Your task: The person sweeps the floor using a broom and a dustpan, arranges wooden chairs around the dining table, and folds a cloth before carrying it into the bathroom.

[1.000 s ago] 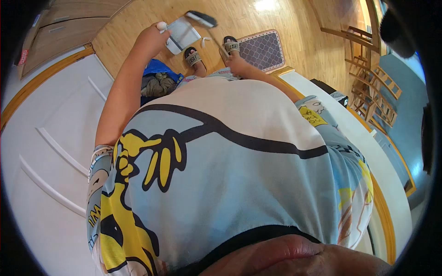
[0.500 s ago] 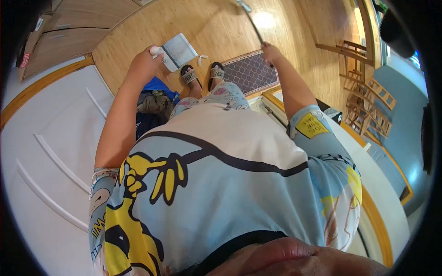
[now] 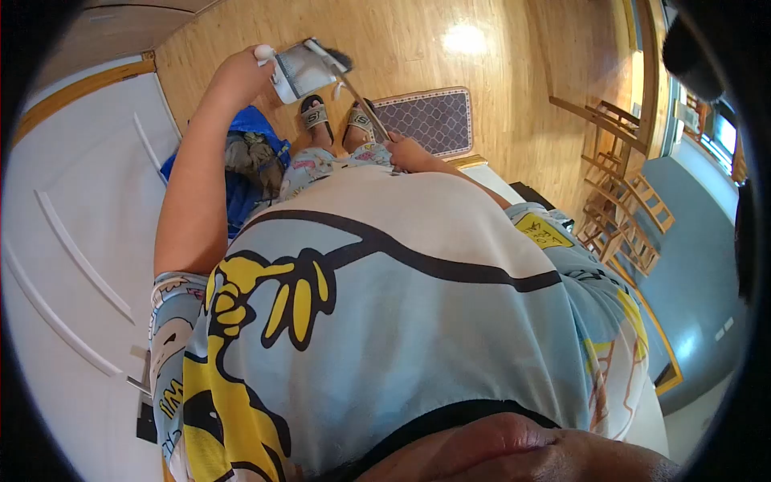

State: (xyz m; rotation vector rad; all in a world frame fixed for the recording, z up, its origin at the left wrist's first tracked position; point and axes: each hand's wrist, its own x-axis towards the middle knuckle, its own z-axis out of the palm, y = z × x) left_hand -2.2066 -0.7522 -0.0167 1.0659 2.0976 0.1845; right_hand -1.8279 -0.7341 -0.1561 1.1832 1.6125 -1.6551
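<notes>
My left hand (image 3: 247, 74) is closed around the white-topped handle of a dustpan (image 3: 309, 71), whose pale pan lies on the wooden floor ahead of my feet. Closed on the broom's stick, my right hand (image 3: 408, 153) is low in front of my body. The broom (image 3: 341, 63) reaches away from it, its dark bristles at the far right edge of the dustpan. A small white strip (image 3: 337, 90) lies on the floor beside the pan.
A patterned mat (image 3: 430, 120) is right of my sandalled feet (image 3: 316, 120). A blue bag (image 3: 250, 122) with crumpled cloth stands by the white door (image 3: 80, 201) at left. Wooden chairs (image 3: 622, 217) are at the right.
The broom has swung back from the far right to the dustpan, and my right hand has come down toward my body. My left hand and the dustpan have shifted slightly.
</notes>
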